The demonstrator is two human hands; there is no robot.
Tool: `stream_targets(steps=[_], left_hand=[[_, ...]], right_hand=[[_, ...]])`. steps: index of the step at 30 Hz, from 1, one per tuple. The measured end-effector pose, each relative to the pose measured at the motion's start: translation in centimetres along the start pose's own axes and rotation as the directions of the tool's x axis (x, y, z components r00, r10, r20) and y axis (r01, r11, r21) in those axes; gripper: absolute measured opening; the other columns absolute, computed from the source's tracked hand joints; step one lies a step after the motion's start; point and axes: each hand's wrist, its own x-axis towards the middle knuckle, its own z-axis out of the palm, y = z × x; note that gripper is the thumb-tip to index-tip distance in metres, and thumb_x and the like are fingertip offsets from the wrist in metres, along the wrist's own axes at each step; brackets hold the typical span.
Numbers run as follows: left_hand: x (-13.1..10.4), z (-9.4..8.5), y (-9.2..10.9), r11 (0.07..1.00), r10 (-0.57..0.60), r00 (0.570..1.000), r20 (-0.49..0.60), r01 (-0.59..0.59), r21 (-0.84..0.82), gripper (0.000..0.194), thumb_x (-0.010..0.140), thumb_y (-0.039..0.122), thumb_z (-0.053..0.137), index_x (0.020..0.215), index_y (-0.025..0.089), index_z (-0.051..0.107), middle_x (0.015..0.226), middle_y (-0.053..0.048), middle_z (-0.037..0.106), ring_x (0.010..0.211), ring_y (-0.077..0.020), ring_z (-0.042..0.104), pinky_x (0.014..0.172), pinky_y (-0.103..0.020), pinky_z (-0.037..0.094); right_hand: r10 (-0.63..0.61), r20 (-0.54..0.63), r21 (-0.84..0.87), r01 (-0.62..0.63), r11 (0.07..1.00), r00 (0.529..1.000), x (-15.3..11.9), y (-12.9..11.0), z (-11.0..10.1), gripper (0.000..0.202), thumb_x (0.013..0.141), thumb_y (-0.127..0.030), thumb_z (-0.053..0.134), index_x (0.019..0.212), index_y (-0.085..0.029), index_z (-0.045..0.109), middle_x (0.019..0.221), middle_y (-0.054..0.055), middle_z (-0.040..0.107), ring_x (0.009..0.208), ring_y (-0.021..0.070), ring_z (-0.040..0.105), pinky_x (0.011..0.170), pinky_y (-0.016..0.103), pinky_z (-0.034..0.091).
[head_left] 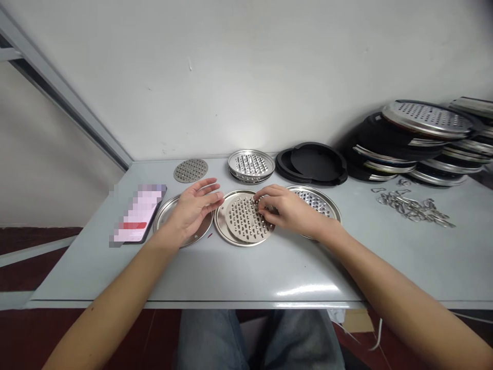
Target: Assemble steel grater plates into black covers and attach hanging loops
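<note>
My right hand (pixel 280 206) pinches the right edge of a round grater disc (pixel 246 220) with raised, holed teeth. That disc lies over a shallow round metal plate (pixel 222 222), off to its right, leaving the plate's left side bare. With fingers extended and apart, my left hand (pixel 197 208) hovers above a second metal plate (pixel 201 232) and holds nothing. Its fingertips come close to the middle plate's left rim. Partly behind my right hand and wrist is another round metal plate with grater teeth (pixel 314 199).
At the back are a loose grater disc (pixel 190 170), stacked metal grater plates (pixel 251 165) and black round trays (pixel 316 162). A phone (pixel 135 216) lies left. On the right are metal clips (pixel 412 205) and tall piles of black trays and grater plates (pixel 396 141). A wall stands behind.
</note>
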Motion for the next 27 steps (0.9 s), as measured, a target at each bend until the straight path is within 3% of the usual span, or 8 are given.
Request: stream_targets(steps=[5, 8, 10, 12, 15, 19, 22, 27], left_hand=[[-0.5, 0.2, 0.4, 0.896, 0.304, 0.947, -0.103, -0.248, 0.368, 0.032, 0.07, 0.008, 0.073, 0.099, 0.021, 0.068, 0.111, -0.005, 0.063, 0.093, -0.0176, 0.064, 0.092, -0.032, 0.049], [-0.7, -0.3, 0.7, 0.649, 0.486, 0.864, 0.132, -0.458, 0.608, 0.032, 0.073, 0.011, 0.069, 0.101, 0.025, 0.069, 0.115, -0.004, 0.065, 0.118, -0.0252, 0.055, 0.11, -0.039, 0.033], [-0.6, -0.9, 0.9, 0.481, 0.443, 0.829, 0.341, -0.541, 0.69, 0.033, 0.074, 0.016, 0.069, 0.106, 0.025, 0.069, 0.118, -0.004, 0.065, 0.129, -0.0275, 0.046, 0.118, -0.042, 0.016], [-0.5, -1.5, 1.0, 0.407, 0.335, 0.823, 0.459, -0.566, 0.717, 0.039, 0.074, 0.023, 0.071, 0.113, 0.024, 0.067, 0.122, -0.006, 0.065, 0.133, -0.0291, 0.042, 0.119, -0.045, 0.004], [-0.5, -2.1, 1.1, 0.384, 0.189, 0.831, 0.524, -0.553, 0.739, 0.062, 0.066, 0.036, 0.08, 0.124, 0.024, 0.061, 0.132, -0.007, 0.06, 0.138, -0.0323, 0.036, 0.118, -0.047, -0.005], [-0.8, -2.1, 1.0, 0.241, 0.027, 0.793, 0.609, -0.596, 0.766, 0.089, 0.057, 0.05, 0.084, 0.136, 0.029, 0.049, 0.141, -0.007, 0.052, 0.143, -0.0353, 0.023, 0.116, -0.051, -0.008], [-1.0, -1.8, 0.7, 0.175, 0.0, 0.773, 0.635, -0.625, 0.761, 0.094, 0.059, 0.056, 0.081, 0.141, 0.03, 0.043, 0.146, -0.007, 0.046, 0.144, -0.0353, 0.021, 0.116, -0.052, -0.007], [-1.1, -1.4, 0.3, 0.181, -0.009, 0.761, 0.648, -0.636, 0.75, 0.09, 0.062, 0.055, 0.08, 0.141, 0.033, 0.042, 0.148, -0.004, 0.044, 0.144, -0.0355, 0.021, 0.116, -0.052, -0.005]], right_hand=[[-0.001, -0.007, 0.013, 0.001, 1.0, 1.0, 0.0, 0.1, 0.0, 0.012, 0.085, -0.014, 0.055, 0.079, -0.018, 0.064, 0.107, 0.01, 0.066, 0.098, 0.0234, 0.06, 0.086, 0.038, 0.048], [0.002, 0.001, 0.029, -0.002, 1.0, 1.0, 0.1, 0.2, 0.0, 0.011, 0.083, -0.012, 0.056, 0.078, -0.019, 0.064, 0.106, 0.009, 0.066, 0.098, 0.0232, 0.06, 0.086, 0.038, 0.049], [0.008, 0.014, 0.03, -0.008, 1.0, 1.0, 0.1, 0.2, -0.1, 0.012, 0.081, -0.011, 0.056, 0.077, -0.019, 0.064, 0.105, 0.009, 0.067, 0.098, 0.0229, 0.06, 0.086, 0.038, 0.049], [0.018, 0.024, 0.029, -0.019, 0.999, 1.0, 0.1, 0.1, -0.2, 0.012, 0.08, -0.01, 0.056, 0.077, -0.019, 0.065, 0.104, 0.009, 0.067, 0.097, 0.0227, 0.061, 0.086, 0.037, 0.049], [0.037, 0.03, 0.033, -0.038, 0.999, 0.999, 0.2, 0.0, -0.5, 0.013, 0.079, -0.009, 0.057, 0.076, -0.018, 0.065, 0.103, 0.009, 0.068, 0.096, 0.0226, 0.061, 0.085, 0.037, 0.049], [0.051, 0.059, 0.028, -0.053, 0.998, 0.997, 0.5, -0.1, -0.8, 0.014, 0.077, -0.008, 0.057, 0.073, -0.019, 0.065, 0.102, 0.008, 0.068, 0.093, 0.0217, 0.062, 0.083, 0.035, 0.05], [0.049, 0.081, 0.012, -0.05, 0.999, 0.996, 1.0, -0.2, -0.7, 0.013, 0.076, -0.008, 0.058, 0.072, -0.018, 0.064, 0.103, 0.008, 0.068, 0.093, 0.0217, 0.062, 0.083, 0.034, 0.049], [0.056, 0.079, -0.006, -0.055, 0.998, 0.995, 1.6, -0.3, -0.4, 0.013, 0.076, -0.009, 0.057, 0.072, -0.018, 0.065, 0.1, 0.008, 0.067, 0.092, 0.0222, 0.062, 0.082, 0.035, 0.049]])
